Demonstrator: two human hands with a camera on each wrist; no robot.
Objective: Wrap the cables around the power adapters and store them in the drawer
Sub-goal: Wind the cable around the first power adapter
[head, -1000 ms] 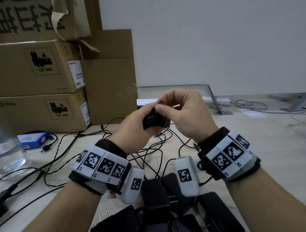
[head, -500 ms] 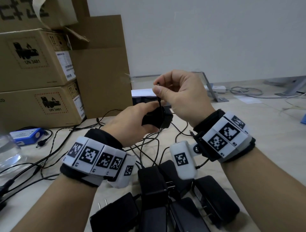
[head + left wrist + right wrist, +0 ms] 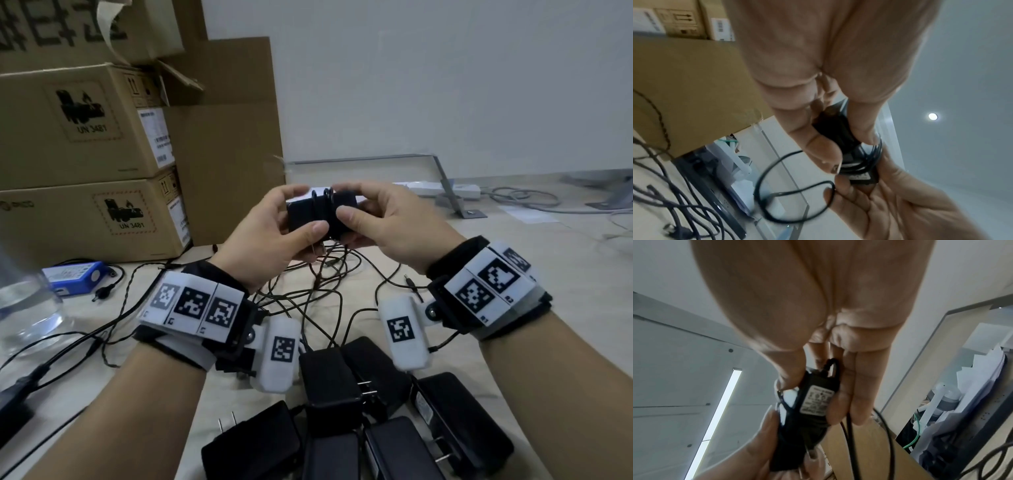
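Note:
A small black power adapter (image 3: 320, 217) is held above the table between both hands, with several turns of its thin black cable wound round its middle. My left hand (image 3: 274, 233) grips its left end, thumb on the near face. My right hand (image 3: 373, 222) grips the right end (image 3: 818, 395), thumb pressing the coil. A loose loop of the cable (image 3: 789, 191) hangs below the adapter (image 3: 851, 155). Several more black adapters (image 3: 346, 421) lie on the table near me, their cables (image 3: 308, 298) tangled in the middle. No drawer shows in any view.
Stacked cardboard boxes (image 3: 85, 154) stand at the back left. A blue battery pack (image 3: 73, 277) and a clear container (image 3: 24, 308) are at the left. A metal stand (image 3: 445, 185) and a white power strip (image 3: 445, 190) sit at the back right, on the light table (image 3: 548, 274).
My right hand, which was pinching the cable end above the adapter, has come down onto the adapter's right end. The adapter now lies sideways between both hands with the coil round it.

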